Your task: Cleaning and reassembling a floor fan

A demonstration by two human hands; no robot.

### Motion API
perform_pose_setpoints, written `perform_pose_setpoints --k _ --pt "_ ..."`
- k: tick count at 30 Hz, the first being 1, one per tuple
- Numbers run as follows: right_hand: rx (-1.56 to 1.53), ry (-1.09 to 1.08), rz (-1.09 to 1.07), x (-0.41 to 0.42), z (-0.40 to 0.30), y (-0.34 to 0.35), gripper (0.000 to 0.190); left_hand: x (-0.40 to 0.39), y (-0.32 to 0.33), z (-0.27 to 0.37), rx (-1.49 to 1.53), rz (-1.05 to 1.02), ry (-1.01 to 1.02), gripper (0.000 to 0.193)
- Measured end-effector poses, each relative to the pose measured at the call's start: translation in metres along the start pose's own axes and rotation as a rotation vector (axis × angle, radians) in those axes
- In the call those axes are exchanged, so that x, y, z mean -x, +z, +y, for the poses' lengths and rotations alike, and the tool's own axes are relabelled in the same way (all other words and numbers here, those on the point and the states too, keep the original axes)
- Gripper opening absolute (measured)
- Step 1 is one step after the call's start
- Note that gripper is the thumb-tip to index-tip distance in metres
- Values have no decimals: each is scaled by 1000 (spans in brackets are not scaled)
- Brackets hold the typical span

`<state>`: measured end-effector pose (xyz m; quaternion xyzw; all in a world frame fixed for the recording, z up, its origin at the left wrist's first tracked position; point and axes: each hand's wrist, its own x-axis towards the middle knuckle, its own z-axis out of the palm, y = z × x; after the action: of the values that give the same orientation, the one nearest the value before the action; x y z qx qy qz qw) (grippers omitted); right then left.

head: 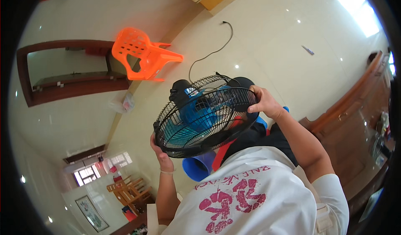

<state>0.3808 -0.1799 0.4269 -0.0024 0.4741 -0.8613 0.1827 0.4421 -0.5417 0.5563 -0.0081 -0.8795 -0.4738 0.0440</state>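
An electric fan with a black wire guard [206,119] is tilted in front of me, held between both hands. My left hand [162,153] grips the guard's rim at its lower left. On the upper right edge, my right hand [264,102] has its thumb and fingers closed round the rim. Blue blades show through the wires. The black motor housing [181,92] is on the far side, and a round black part [242,83] shows behind the guard. A black power cord [216,50] runs from behind the fan across the tiled floor to its plug.
An orange plastic chair [144,56] stands by the wall. A screwdriver [308,49] lies on the floor. Near my legs is a blue bucket [197,167]. A carved wooden piece of furniture [347,122] is at the right, and a clear plastic bag [123,104] lies beside the wall.
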Motion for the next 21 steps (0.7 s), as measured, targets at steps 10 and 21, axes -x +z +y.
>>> perform_pose_setpoints --k 10,21 --pt "29 -62 2 -37 -1 -2 47 12 0 -16 -59 158 11 117" --pt "31 -317 167 -50 7 11 57 18 -10 -17 -183 151 -26 113"
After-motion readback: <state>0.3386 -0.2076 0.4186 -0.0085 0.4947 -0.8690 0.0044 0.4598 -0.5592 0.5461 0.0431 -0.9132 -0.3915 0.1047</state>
